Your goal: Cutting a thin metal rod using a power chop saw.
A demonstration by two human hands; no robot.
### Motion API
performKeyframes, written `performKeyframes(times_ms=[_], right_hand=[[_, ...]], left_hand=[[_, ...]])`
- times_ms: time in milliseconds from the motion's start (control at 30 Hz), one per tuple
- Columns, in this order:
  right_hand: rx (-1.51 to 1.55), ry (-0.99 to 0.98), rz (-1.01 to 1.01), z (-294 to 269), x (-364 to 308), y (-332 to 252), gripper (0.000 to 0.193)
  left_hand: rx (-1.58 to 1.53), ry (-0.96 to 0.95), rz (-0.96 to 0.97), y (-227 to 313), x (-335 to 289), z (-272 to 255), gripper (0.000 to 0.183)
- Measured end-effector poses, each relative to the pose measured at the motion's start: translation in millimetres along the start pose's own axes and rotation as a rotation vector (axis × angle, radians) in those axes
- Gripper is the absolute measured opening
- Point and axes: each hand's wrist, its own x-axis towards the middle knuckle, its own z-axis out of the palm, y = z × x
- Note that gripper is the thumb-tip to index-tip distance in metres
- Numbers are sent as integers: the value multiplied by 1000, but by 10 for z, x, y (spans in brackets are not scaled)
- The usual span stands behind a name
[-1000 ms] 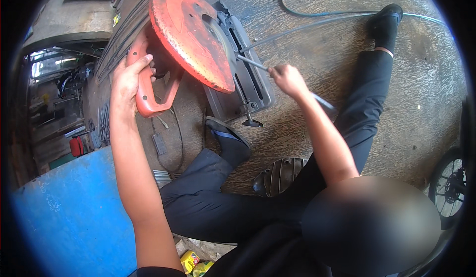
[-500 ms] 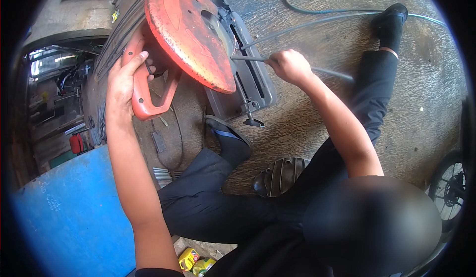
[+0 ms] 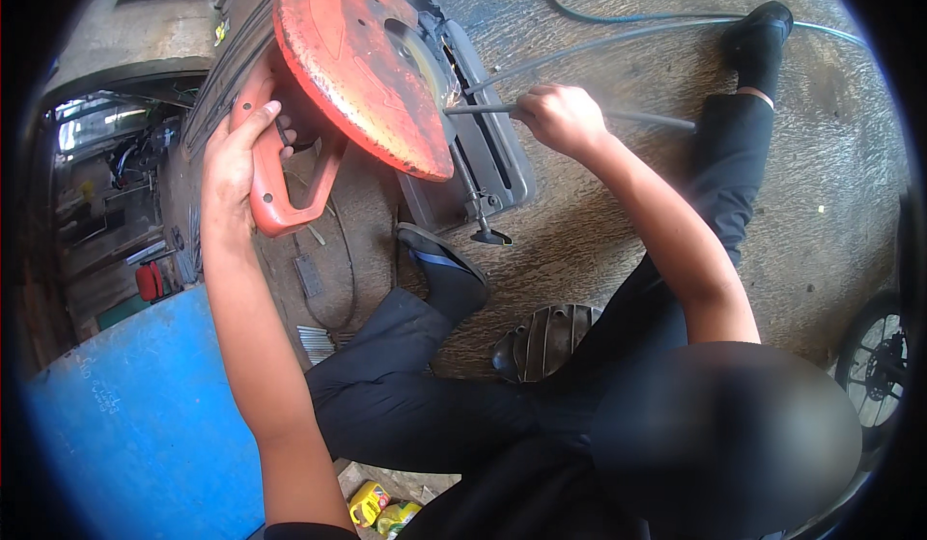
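My left hand is closed round the orange D-shaped handle of a chop saw. Its worn orange guard covers most of the round disc. My right hand grips a thin grey metal rod, whose near-disc end meets the disc's edge, where small sparks show. The other end of the rod runs out to the right, past my fist. Under the guard lies the saw's dark base, with a clamp screw and its black handle.
A blue panel stands at lower left. My shod foot is close to the saw base. A ribbed dark metal part lies between my legs. A blue hose crosses the floor at the top; a spoked wheel is at right.
The saw's guard and handle have shifted slightly left in the picture. Sparks now show more clearly where the rod meets the disc. Both hands keep their grip.
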Motion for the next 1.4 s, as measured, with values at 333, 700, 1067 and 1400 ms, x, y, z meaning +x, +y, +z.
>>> performKeyframes(times_ms=[333, 700, 1067, 1400], right_hand=[[-7, 14, 23, -63, -14, 10, 19], [-129, 40, -182, -182, 209, 66, 7], [-234, -11, -404, -253, 360, 174, 4], [-214, 27, -373, -272, 324, 138, 3]], left_hand=[[0, -17, 26, -31, 45, -14, 34], [-41, -37, 53, -45, 44, -9, 40], [-54, -9, 37, -22, 5, 21, 37], [-43, -10, 51, -37, 14, 5, 39]])
